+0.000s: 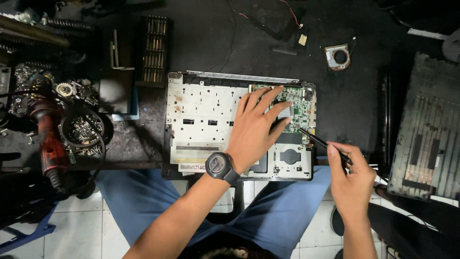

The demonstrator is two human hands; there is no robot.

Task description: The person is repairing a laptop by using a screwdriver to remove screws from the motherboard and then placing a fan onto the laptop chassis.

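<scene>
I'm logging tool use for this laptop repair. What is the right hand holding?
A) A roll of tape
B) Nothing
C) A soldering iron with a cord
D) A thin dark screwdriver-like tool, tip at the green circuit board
D: the right hand grips a thin dark tool whose tip meets the green circuit board, while the left hand rests flat on the opened laptop chassis.

Opened laptop chassis [211, 124] lies flat on the bench, green circuit board [299, 108] exposed, black screwdriver [318, 141] tip touching it.
</scene>
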